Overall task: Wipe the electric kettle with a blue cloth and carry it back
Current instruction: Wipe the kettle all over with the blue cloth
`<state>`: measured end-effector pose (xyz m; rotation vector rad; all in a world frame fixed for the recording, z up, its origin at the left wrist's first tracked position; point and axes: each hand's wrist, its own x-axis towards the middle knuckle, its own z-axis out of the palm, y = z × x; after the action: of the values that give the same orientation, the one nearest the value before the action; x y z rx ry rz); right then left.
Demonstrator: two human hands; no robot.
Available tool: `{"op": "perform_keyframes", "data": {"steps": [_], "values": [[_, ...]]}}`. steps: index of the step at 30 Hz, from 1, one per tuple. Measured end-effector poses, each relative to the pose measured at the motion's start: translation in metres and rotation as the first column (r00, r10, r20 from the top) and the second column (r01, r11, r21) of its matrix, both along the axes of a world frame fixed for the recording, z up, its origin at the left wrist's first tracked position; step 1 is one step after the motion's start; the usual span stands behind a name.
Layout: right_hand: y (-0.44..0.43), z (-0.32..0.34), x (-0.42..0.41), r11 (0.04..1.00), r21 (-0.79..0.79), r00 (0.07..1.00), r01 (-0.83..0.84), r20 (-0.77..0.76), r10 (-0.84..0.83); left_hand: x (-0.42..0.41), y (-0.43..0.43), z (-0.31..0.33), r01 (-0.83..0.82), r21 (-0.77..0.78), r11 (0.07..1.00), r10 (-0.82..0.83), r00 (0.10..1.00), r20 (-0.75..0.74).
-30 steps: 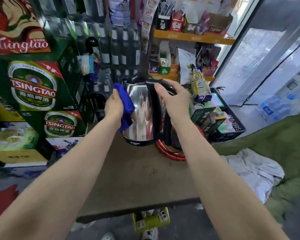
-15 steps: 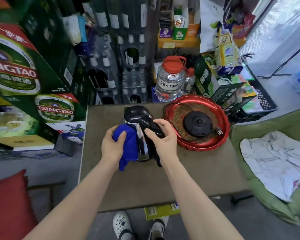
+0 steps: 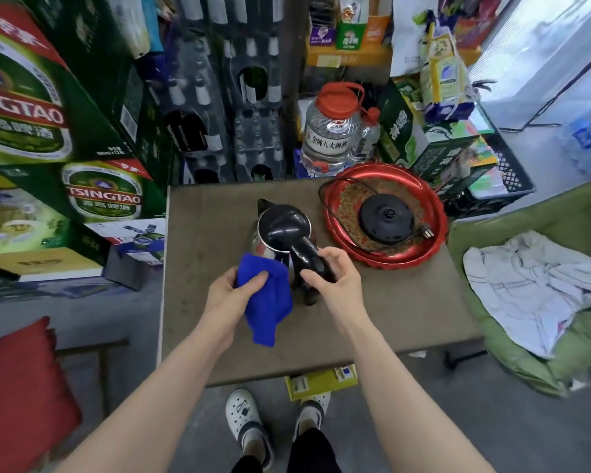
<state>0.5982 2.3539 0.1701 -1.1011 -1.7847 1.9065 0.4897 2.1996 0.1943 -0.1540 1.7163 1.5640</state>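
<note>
A steel electric kettle (image 3: 282, 227) with a black lid and black handle stands on the brown table (image 3: 389, 308), seen from above. My right hand (image 3: 335, 276) grips its black handle. My left hand (image 3: 231, 295) holds a blue cloth (image 3: 265, 302) against the kettle's near left side; the cloth hangs down below the hand. The kettle's black round base (image 3: 387, 216) lies with its cord in a red tray (image 3: 342, 240) to the right of the kettle. The kettle's lower body is hidden by the cloth and my hands.
Green beer cartons (image 3: 103, 196) and crates of bottles (image 3: 219, 114) crowd the left and back. A large clear jug with a red cap (image 3: 331, 131) stands behind the tray. A green cushion with a white cloth (image 3: 533, 291) lies right. A red stool (image 3: 17, 397) is lower left.
The kettle came down from chest height onto the table. My view has tilted downward. The left hand with the cloth has slid to the kettle's near side.
</note>
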Motion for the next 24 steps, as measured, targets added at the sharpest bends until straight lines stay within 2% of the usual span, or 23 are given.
{"op": "perform_keyframes", "data": {"steps": [3,4,5,8,10,12,13,15,17,18,21,24], "values": [[-0.006,0.024,0.004,0.963,0.271,0.997,0.000,0.078,-0.023,0.013,0.009,0.018,0.103,0.038,0.994,-0.102,0.995,-0.023],[-0.008,0.035,0.007,0.959,0.284,0.998,0.009,0.051,-0.024,0.017,0.012,0.024,0.132,0.055,0.990,-0.130,0.991,-0.033],[-0.011,0.044,0.009,0.974,0.228,1.000,-0.002,0.009,-0.001,0.021,0.017,0.030,0.162,0.072,0.984,-0.159,0.986,-0.048],[-0.022,0.058,0.019,0.993,-0.099,0.994,-0.068,-0.090,0.059,0.035,0.036,0.046,0.245,0.055,0.968,-0.237,0.963,-0.126],[-0.019,0.058,0.027,0.954,-0.301,0.995,-0.021,-0.102,-0.010,0.043,0.051,0.049,0.306,-0.048,0.951,-0.309,0.923,-0.230],[-0.002,0.059,0.036,0.914,-0.405,0.999,0.012,-0.043,-0.033,0.048,0.062,0.040,0.335,-0.218,0.917,-0.397,0.826,-0.399],[0.011,0.057,0.040,0.904,-0.426,1.000,0.020,0.006,-0.020,0.049,0.066,0.034,0.282,-0.300,0.911,-0.400,0.778,-0.485],[0.038,0.047,0.045,0.899,-0.430,0.994,0.079,0.099,-0.040,0.048,0.070,0.027,0.049,-0.398,0.916,-0.298,0.746,-0.595],[0.065,0.033,0.045,0.910,-0.384,0.985,0.158,0.131,-0.116,0.041,0.078,0.024,-0.134,-0.463,0.876,-0.212,0.756,-0.620],[0.077,0.025,0.042,0.935,-0.320,0.985,0.154,0.127,-0.119,0.037,0.084,0.022,-0.173,-0.499,0.849,-0.199,0.770,-0.606],[0.101,0.007,0.019,1.000,-0.026,0.996,-0.008,0.092,0.010,0.020,0.111,0.010,-0.179,-0.572,0.801,-0.199,0.821,-0.535],[0.095,-0.012,-0.014,0.958,0.202,0.978,-0.205,0.070,0.194,0.014,0.131,-0.003,-0.208,-0.580,0.788,-0.140,0.856,-0.497]]}}
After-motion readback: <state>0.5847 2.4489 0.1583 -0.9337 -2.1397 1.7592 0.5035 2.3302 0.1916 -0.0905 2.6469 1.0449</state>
